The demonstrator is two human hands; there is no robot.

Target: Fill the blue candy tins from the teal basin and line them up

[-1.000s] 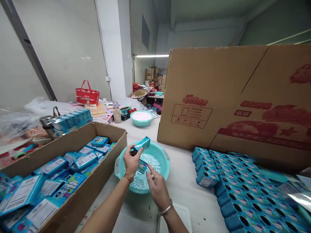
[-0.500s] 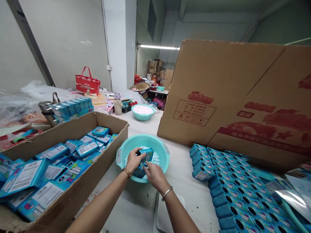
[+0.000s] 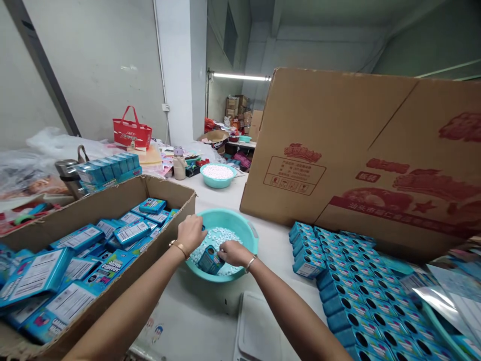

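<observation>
A teal basin of small white candies sits on the white table before me. My right hand is closed on a small blue box, pressing it down among the candies. Over the basin's left rim, my left hand is curled closed; what its fingers hold is hidden.
A brown carton at my left holds several flat blue packs. Rows of small blue boxes lie at the right, before a big upright cardboard box. A second teal basin and a red basket stand farther back.
Both hands came down from above the basin into it. The blue box that was held up went down with my right hand into the candies; my left hand shifted to the left rim.
</observation>
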